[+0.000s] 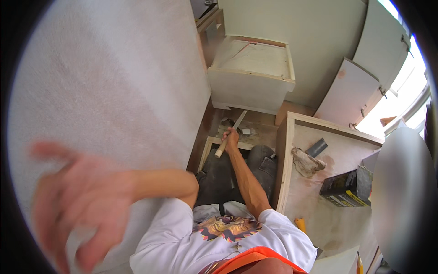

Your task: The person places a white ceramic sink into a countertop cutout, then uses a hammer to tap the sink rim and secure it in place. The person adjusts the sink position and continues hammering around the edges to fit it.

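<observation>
My right hand is closed round a tool with a pale wooden handle and a long, narrow metal blade. The blade points away from me, and I cannot tell whether it is a file or a saw. It is held above my knees, over a wood-framed opening. Close to the camera at the left, my left hand is raised and smeared by motion. Its fingers look spread, with nothing visible in them. Behind it stands a large whitish panel.
Ahead is a box-like cabinet with a wooden rim. A wood-edged bench top at my right bears a crumpled cloth, a dark cylinder, a black box and a yellow object. Cabinet doors stand beyond.
</observation>
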The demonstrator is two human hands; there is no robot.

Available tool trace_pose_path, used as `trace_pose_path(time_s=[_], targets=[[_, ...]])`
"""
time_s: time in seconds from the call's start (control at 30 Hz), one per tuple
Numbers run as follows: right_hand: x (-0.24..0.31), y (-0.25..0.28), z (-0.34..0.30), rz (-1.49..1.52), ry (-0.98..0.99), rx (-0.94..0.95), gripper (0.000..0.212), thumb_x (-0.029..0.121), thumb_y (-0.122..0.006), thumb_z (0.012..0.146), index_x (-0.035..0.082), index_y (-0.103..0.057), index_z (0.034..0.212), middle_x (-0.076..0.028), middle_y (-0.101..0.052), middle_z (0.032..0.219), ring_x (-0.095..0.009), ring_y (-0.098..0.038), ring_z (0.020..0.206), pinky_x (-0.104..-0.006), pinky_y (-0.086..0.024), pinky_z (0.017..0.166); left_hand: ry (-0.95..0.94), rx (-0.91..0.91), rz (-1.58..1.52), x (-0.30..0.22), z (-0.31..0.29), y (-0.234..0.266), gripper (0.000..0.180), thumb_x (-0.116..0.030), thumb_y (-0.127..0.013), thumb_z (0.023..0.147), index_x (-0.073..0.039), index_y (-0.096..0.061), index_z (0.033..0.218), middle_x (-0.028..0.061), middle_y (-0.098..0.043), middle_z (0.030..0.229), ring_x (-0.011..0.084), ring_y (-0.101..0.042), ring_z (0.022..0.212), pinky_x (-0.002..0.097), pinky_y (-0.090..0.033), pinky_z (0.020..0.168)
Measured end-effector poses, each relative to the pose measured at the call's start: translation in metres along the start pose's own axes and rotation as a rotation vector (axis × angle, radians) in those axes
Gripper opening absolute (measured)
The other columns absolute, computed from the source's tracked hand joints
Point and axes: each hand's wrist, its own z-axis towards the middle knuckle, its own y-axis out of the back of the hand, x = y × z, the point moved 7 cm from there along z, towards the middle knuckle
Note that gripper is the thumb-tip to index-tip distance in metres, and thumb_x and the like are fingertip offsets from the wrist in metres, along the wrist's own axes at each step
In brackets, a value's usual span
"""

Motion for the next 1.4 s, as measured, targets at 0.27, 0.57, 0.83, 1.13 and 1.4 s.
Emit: trace_pose_path(time_s=[0.27,0.57,0.83,1.13,1.4], targets=[[-0.005,-0.057,0.07,0.157,-0.03,-0.055,0.015,0.025,-0.043,0.103,0.01,-0.046,0.098,-0.01,-0.056,0.073,-0.02,-0.051,0.057,-0.0367,-0.046,0.051,0.996,0.01,0.722,0.029,-0.188,0.059,0.022,-0.008,-0.069,0.088,-0.005,-0.068,0.11,0.0203,-0.069,0.114,0.0314,-0.067,0.106,0.0483,-0.049,0.104],[-0.015,-0.071,0.083,-0.201,0.139,-0.137,0.021,0.03,-0.041,0.104,0.01,-0.046,0.1,-0.007,-0.054,0.069,-0.019,-0.051,0.055,-0.0364,-0.045,0.05,1.213,-0.026,0.753,0.009,-0.241,0.092,0.021,-0.003,-0.064,0.091,0.0,-0.066,0.112,0.0186,-0.066,0.116,0.03,-0.068,0.106,0.0412,-0.053,0.096],[0.004,-0.054,0.156,-0.395,0.076,-0.034,0.019,0.027,-0.04,0.104,0.009,-0.046,0.099,-0.007,-0.054,0.071,-0.019,-0.052,0.055,-0.0363,-0.046,0.047,1.277,-0.037,0.688,0.024,-0.252,0.092,0.03,0.003,-0.067,0.085,-0.004,-0.067,0.115,0.016,-0.068,0.117,0.03,-0.066,0.108,0.0372,-0.052,0.095],[-0.035,-0.058,0.096,-0.159,0.03,-0.061,0.013,0.022,-0.042,0.104,0.011,-0.048,0.107,-0.005,-0.057,0.077,-0.016,-0.052,0.058,-0.0331,-0.046,0.048,1.345,0.019,0.753,0.021,-0.264,0.098,0.035,0.001,-0.069,0.085,-0.004,-0.066,0.119,0.0162,-0.067,0.12,0.03,-0.065,0.11,0.0371,-0.051,0.096],[-0.041,-0.082,0.113,-0.385,0.082,-0.034,0.015,0.024,-0.043,0.105,0.011,-0.05,0.107,-0.006,-0.057,0.076,-0.017,-0.053,0.058,-0.0335,-0.046,0.048,1.325,0.039,0.724,0.017,-0.261,0.094,0.035,0.001,-0.066,0.087,-0.003,-0.063,0.121,0.017,-0.064,0.121,0.0289,-0.067,0.109,0.0377,-0.052,0.095]])
